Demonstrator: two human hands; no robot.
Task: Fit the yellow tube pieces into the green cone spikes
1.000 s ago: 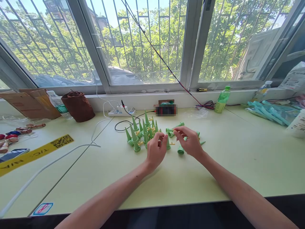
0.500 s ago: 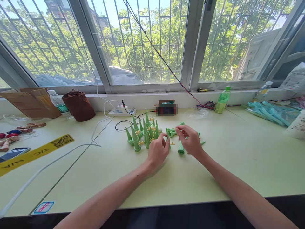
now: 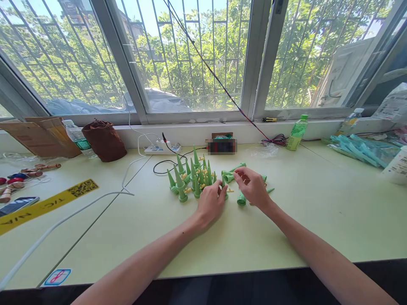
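Several green plastic cones point(image 3: 190, 178) stand upright in a cluster on the pale table point(image 3: 241, 237), with small yellow pieces among them. My left hand point(image 3: 212, 202) is curled at the cluster's right edge, its fingertips pinching the base of one upright green cone point(image 3: 224, 188). To the right, my right hand point(image 3: 253, 187) hovers over several loose green cones point(image 3: 241, 199) lying on their sides. Its fingers are pinched together on something too small to make out.
A white power strip point(image 3: 162, 149) with black and white cables, a brown pouch point(image 3: 104, 140), a cardboard box point(image 3: 41, 136) and water bottle stand at the back. A green bottle point(image 3: 296, 132) and teal packets point(image 3: 359, 149) lie right. Yellow tape point(image 3: 47, 204) and wooden pieces lie left.
My left hand has dropped to the table and closed on a cone at the cluster's edge. My right hand has shifted slightly down and right, still pinched.
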